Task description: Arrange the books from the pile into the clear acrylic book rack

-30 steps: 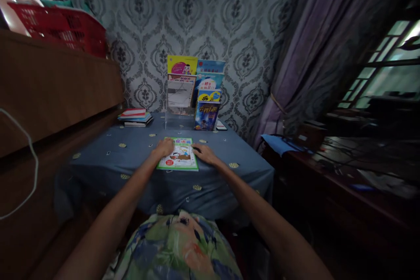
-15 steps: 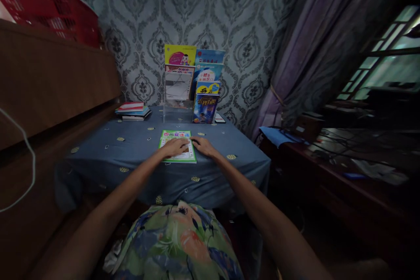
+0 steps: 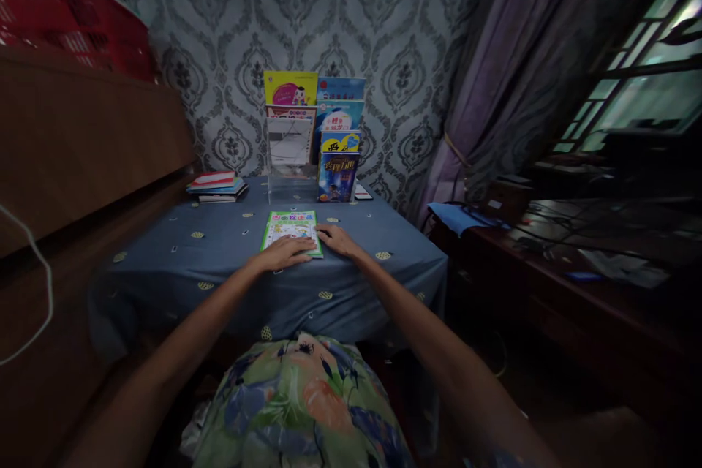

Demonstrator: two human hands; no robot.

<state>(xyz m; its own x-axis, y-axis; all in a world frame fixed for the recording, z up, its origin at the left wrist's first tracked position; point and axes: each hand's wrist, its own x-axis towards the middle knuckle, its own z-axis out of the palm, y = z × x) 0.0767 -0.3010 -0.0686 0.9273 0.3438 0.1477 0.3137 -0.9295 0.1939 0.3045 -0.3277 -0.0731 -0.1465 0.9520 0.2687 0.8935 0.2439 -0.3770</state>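
A thin green-bordered children's book (image 3: 290,225) lies flat on the blue tablecloth (image 3: 219,248). My left hand (image 3: 286,254) rests palm-down across the book's near edge, fingers stretched flat. My right hand (image 3: 336,239) lies flat at the book's right edge, fingertips touching it. Behind the book stands a clear tiered rack (image 3: 293,161) filled with several colourful books; a dark blue one (image 3: 336,177) sits in its front right slot.
A small stack of books (image 3: 215,186) lies at the table's back left. A brown wooden cabinet (image 3: 82,139) with a red basket (image 3: 77,22) on top stands at left. Purple curtain (image 3: 493,80) and a dark cluttered desk (image 3: 575,248) are at right.
My left hand slid from the book's upper left corner down to its near edge. My right hand stayed at the right edge. The camera shifted, so the scene sits slightly higher.
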